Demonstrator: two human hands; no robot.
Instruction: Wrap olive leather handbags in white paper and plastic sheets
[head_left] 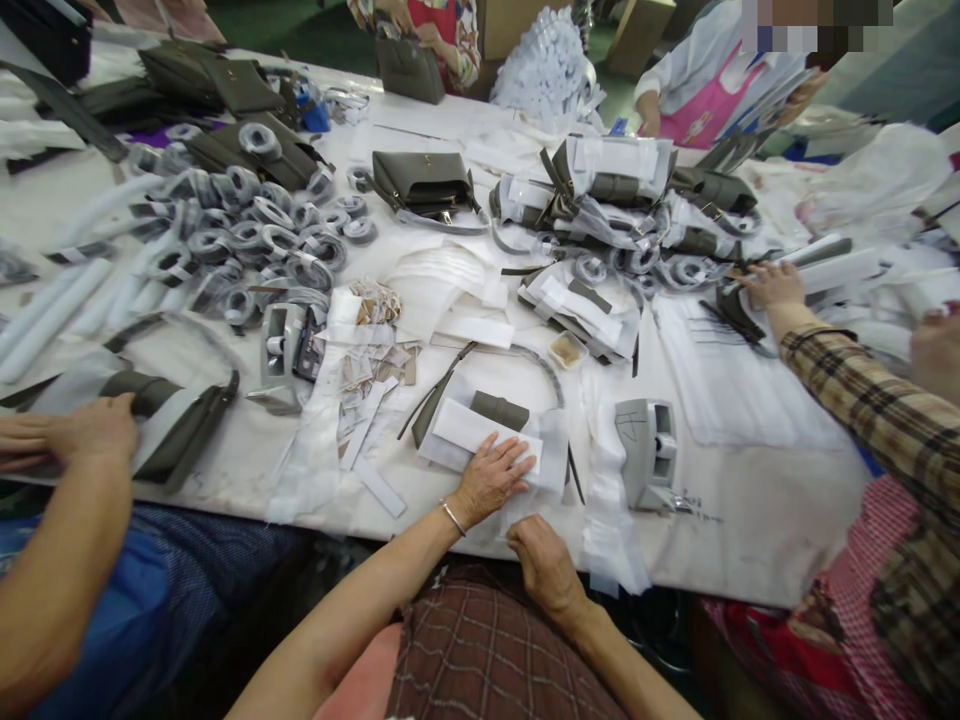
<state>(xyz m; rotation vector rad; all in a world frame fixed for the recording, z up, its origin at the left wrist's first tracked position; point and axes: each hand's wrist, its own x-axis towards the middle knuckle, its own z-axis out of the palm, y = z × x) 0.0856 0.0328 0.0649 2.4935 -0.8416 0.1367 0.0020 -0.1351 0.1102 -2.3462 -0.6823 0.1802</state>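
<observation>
A dark olive handbag (499,408) lies on the table in front of me, partly wrapped in thin white sheeting. Across it rests a white strip (480,437), and its dark handle arches on the far side. My left hand (491,482), with a bracelet at the wrist, lies flat on the strip and wrapping, fingers spread. Nearer to me, my right hand (546,562) is curled closed at the table edge, just below the wrapping. What its fingers hold, if anything, is hidden. To the right stands a grey tape dispenser (628,455).
Co-workers' hands (97,430) at left and another hand (776,285) at right work on bags. Wrapped strap coils (240,235) pile up at left. Wrapped bags (615,185) stand behind. Loose paper strips (379,490) and a second dispenser (279,350) lie nearby.
</observation>
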